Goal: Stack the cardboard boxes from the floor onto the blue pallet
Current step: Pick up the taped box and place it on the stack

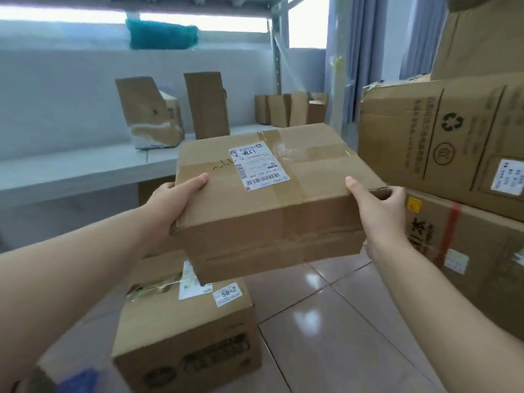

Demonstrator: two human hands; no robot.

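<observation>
taped cardboard box (269, 211) — seemingly dented

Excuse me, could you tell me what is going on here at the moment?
A person is carrying a taped cardboard box in the air, left hand and right hand gripping its opposite sides. Another box sits on the tiled floor below, and larger stacked boxes stand on the right. No pallet is clearly visible.

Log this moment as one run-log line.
phase: carry | left hand + right hand: gripping taped box, lifted | below: box labelled 5842 on floor | pallet: not visible
</observation>
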